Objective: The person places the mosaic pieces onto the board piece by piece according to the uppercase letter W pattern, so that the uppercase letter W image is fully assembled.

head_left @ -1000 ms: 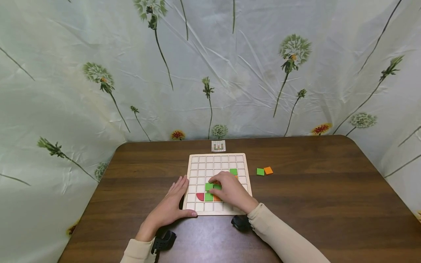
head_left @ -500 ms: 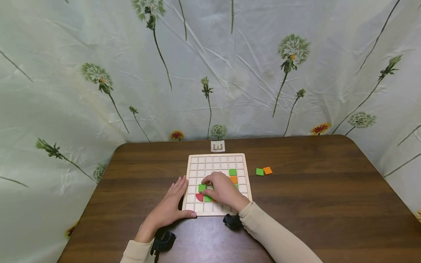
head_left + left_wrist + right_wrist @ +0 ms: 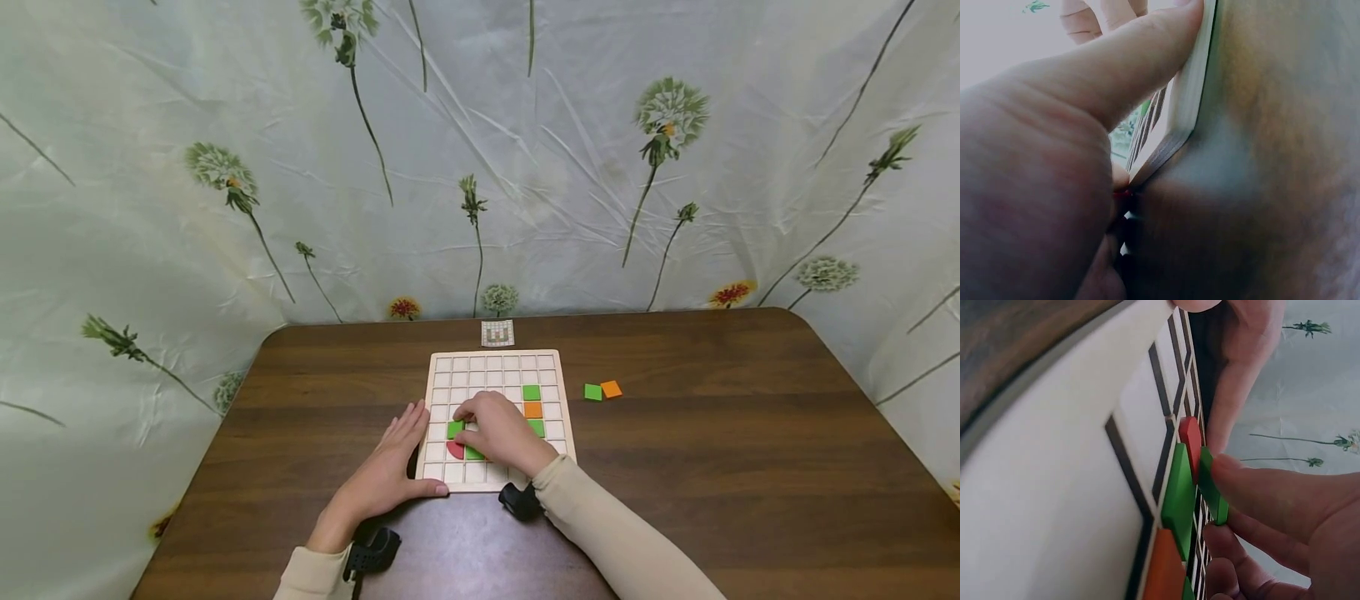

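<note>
In the head view a pale wooden grid board (image 3: 487, 363) lies on the table. My left hand (image 3: 384, 471) rests along its left side with straight fingers, the thumb on the front left corner, as the left wrist view also shows of the thumb (image 3: 1141, 53). My right hand (image 3: 506, 433) pinches a green square tile (image 3: 1212, 487) between thumb and fingers, tilted, just over a cell behind the red quarter-round tile (image 3: 455, 450). Beside the red tile sit a green tile (image 3: 1179, 503) and an orange tile (image 3: 1163, 565). The right hand hides part of the board's middle.
On the board's right side stand a green tile (image 3: 532, 392), an orange tile (image 3: 532, 409) and another green tile (image 3: 537, 427). A loose green tile (image 3: 592, 392) and orange tile (image 3: 611, 389) lie right of the board. A small pattern card (image 3: 497, 333) lies behind it.
My right hand has moved left across the board with the green tile, to the cell behind the red tile. The orange tile on the right side has come into fuller view. My left hand stays put.
</note>
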`<action>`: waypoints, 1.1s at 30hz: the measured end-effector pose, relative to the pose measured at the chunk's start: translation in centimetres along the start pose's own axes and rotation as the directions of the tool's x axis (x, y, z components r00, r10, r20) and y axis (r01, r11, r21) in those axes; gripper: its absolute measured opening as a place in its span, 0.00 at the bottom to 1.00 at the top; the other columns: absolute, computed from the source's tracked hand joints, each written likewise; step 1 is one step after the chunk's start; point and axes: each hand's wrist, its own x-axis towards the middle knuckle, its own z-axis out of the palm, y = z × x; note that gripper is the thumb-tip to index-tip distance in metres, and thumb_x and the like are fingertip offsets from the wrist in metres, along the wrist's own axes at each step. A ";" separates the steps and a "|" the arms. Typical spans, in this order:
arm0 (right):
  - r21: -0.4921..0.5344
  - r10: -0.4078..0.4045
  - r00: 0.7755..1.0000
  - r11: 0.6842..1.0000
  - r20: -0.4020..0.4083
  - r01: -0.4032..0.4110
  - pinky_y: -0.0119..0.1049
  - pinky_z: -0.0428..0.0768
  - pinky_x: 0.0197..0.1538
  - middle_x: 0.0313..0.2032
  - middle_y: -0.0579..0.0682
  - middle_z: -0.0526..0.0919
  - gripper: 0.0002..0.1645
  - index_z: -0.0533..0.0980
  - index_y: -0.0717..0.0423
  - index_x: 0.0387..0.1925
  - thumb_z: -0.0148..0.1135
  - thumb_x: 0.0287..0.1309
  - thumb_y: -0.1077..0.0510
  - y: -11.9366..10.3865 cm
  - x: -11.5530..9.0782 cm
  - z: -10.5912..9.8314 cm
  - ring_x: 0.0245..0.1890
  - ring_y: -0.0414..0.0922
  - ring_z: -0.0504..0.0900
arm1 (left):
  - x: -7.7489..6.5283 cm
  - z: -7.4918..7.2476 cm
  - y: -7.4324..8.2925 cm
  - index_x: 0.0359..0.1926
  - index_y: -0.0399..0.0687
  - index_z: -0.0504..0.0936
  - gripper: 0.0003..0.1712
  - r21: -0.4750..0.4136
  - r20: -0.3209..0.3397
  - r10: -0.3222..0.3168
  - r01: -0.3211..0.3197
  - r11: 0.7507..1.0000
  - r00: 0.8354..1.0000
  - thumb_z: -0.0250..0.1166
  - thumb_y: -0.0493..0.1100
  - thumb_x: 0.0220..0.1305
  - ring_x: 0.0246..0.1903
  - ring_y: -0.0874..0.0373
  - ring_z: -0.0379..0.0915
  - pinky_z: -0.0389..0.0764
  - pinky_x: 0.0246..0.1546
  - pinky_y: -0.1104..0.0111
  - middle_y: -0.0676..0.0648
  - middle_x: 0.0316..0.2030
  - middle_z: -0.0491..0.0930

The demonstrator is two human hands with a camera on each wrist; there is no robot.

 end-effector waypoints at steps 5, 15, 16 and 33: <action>-0.009 0.019 1.000 1.000 0.017 -0.019 0.36 0.78 0.45 0.36 0.48 0.87 0.13 0.87 0.58 0.41 0.75 0.54 0.57 0.0 0.2 0.0 0.37 0.43 0.79 | 0.1 0.0 0.1 0.78 0.36 0.48 0.69 0.005 -0.001 0.005 -0.005 1.000 1.000 0.72 0.70 0.51 0.78 0.46 0.31 0.40 0.76 0.49 0.40 0.79 0.40; -0.030 0.032 0.999 0.999 0.021 -0.031 0.37 0.78 0.46 0.37 0.48 0.87 0.14 0.87 0.57 0.42 0.76 0.53 0.56 0.1 0.2 0.1 0.39 0.44 0.79 | 0.0 -0.1 0.3 0.78 0.35 0.48 0.69 -0.004 0.002 0.000 0.000 1.000 1.000 0.73 0.69 0.51 0.78 0.46 0.32 0.40 0.76 0.49 0.40 0.79 0.40; -0.029 0.032 0.999 0.999 0.020 -0.031 0.37 0.78 0.46 0.37 0.48 0.87 0.15 0.87 0.57 0.42 0.76 0.53 0.56 0.2 0.1 0.1 0.39 0.44 0.79 | 0.0 -0.1 0.3 0.78 0.35 0.48 0.69 -0.003 0.001 0.001 -0.001 1.000 1.000 0.73 0.69 0.51 0.78 0.46 0.32 0.40 0.76 0.49 0.40 0.79 0.40; 0.061 0.071 0.996 0.996 -0.056 -0.067 0.42 0.79 0.46 0.42 0.49 0.85 0.16 0.85 0.57 0.46 0.73 0.56 0.58 2.0 -2.5 -2.6 0.41 0.46 0.79 | 0.1 0.0 0.2 0.79 0.36 0.47 0.70 -0.015 0.003 -0.009 0.009 1.000 1.000 0.73 0.70 0.51 0.78 0.47 0.31 0.39 0.76 0.48 0.41 0.79 0.40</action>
